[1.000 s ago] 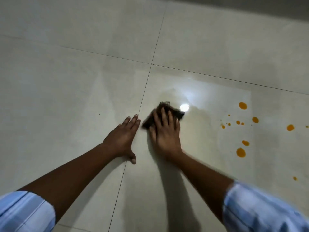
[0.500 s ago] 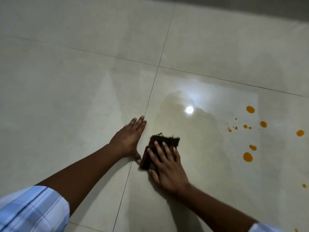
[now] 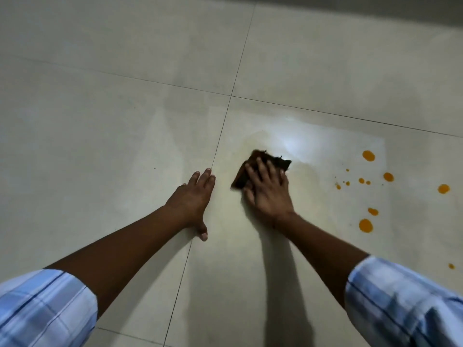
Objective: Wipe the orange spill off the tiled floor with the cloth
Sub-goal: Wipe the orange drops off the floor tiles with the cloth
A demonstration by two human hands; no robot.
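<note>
right hand (image 3: 269,194) fingers spread, pressing soft limp cloth (image 3: 260,169) flat mid-frame; left hand (image 3: 193,204) flat on floor (image 3: 100,134); orange drops (image 3: 365,225) at right.

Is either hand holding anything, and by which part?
The right hand presses flat on the dark cloth, fingers over its near part, not gripping. The left hand rests on the floor, holding nothing.

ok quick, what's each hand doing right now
Left hand: open, flat on the floor, holding nothing.
Right hand: open, straight fingers pressing the cloth onto the floor.
</note>
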